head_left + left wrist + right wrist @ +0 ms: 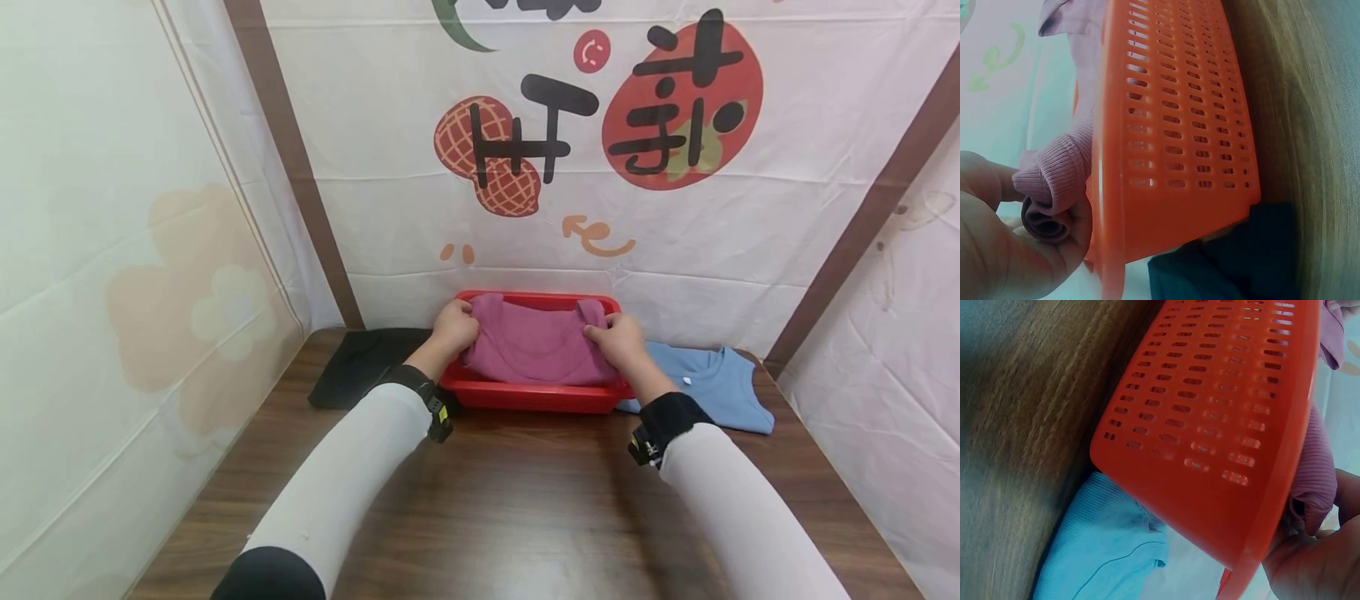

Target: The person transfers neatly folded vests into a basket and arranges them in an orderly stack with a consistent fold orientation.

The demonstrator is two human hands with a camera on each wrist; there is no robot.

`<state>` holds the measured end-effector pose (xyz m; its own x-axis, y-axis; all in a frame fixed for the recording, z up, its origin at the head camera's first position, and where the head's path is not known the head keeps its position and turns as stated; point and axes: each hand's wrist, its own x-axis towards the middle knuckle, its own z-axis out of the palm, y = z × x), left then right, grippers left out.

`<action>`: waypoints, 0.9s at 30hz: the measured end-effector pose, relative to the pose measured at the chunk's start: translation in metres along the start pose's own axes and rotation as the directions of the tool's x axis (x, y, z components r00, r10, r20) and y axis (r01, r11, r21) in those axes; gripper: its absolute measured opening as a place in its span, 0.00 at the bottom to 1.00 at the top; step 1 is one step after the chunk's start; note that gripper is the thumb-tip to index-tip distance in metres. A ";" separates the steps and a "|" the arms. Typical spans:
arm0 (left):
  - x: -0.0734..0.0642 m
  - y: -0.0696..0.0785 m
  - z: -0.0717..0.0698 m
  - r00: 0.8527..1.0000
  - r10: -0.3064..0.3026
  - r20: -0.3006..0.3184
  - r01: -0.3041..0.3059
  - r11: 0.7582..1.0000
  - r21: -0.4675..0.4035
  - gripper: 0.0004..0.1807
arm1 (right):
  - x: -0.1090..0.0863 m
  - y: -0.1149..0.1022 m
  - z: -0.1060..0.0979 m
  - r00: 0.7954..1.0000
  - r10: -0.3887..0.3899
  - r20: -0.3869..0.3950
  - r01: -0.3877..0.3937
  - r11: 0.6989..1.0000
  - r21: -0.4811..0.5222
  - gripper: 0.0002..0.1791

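On the back curtain [375, 125], above the left fingers [467, 312], the character 生 [527, 149] stands on a drawn peanut [507, 196], turned sideways. Above and to the right of the right fingers [615, 319], 柿 [682, 64] stands on a red fruit [735, 79], also sideways. Over the right fingers are one curled orange arrow [597, 232] and, higher, one smiling face [592, 52]. Uppermost dark characters [561, 7] are cut, so I cannot read them.

Left arm [341, 487]: stretched out ahead, slanting in to the right.
Right arm [742, 500]: stretched out ahead too, slanting in to the left.
Left wrist [432, 358]: nearly straight, in line with the arm.
Right wrist [649, 381]: nearly straight as well.
Left grip [456, 327]: pinching with thumb and bent fingers.
Right grip [620, 340]: pinching the same way, well apart from the left.
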<state>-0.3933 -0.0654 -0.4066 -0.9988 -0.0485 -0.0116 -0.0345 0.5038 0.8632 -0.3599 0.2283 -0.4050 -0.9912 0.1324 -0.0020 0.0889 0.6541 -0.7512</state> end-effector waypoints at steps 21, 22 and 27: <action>-0.001 -0.006 0.029 1.000 -0.004 -0.031 0.010 0.984 0.179 0.25 | 0.007 0.008 0.020 0.999 0.049 -0.019 -0.051 0.988 -0.148 0.18; -0.002 -0.006 0.030 0.999 -0.008 -0.035 0.015 0.984 0.178 0.25 | 0.007 0.008 0.021 0.998 0.052 -0.019 -0.054 0.986 -0.158 0.17; -0.003 -0.007 0.035 0.999 -0.013 -0.042 0.020 0.984 0.177 0.24 | 0.011 0.009 0.025 0.998 0.068 -0.018 -0.070 0.981 -0.183 0.18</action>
<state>-0.3913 -0.0390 -0.4302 -0.9958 -0.0912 -0.0019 -0.0607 0.6473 0.7598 -0.3722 0.2171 -0.4286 -0.9811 0.1893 -0.0411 0.1741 0.7687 -0.6155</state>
